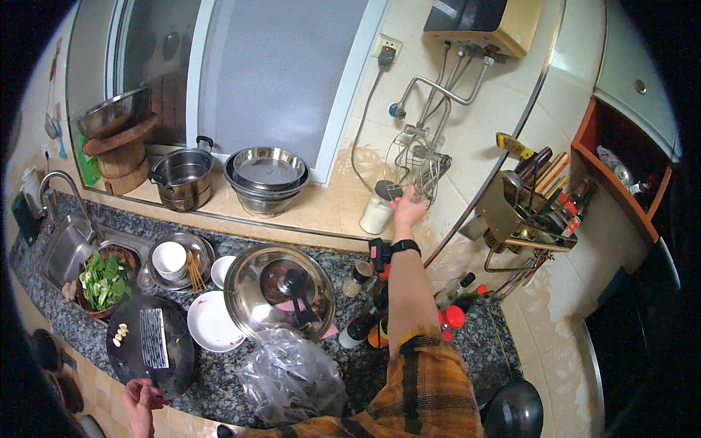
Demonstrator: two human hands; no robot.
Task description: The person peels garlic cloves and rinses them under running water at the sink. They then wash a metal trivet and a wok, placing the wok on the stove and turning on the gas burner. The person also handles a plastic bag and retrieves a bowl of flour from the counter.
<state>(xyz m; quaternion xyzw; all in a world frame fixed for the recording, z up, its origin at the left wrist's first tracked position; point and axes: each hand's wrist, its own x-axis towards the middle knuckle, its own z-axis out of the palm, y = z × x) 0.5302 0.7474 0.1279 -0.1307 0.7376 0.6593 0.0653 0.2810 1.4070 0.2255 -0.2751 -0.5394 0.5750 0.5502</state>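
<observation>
My right hand [409, 209] reaches to the window ledge, at the dark lid of a glass jar [377, 214] holding something whitish; a wire rack [421, 164] stands just behind it. Whether the fingers grip the lid or the rack is hard to tell. My left hand [144, 401] hovers at the counter's front edge, beside the round black cutting board [183, 350], fingers partly curled, and its hold is unclear. On the board lie a cleaver [154, 338] and several peeled garlic cloves [120, 334].
Leafy greens [105, 282] sit in a basket by the sink [64, 252]. A lidded pan [246, 274], a white plate [212, 323], a clear plastic bag [290, 375] and bottles [356, 329] crowd the counter. A knife rack [495, 205] hangs at right.
</observation>
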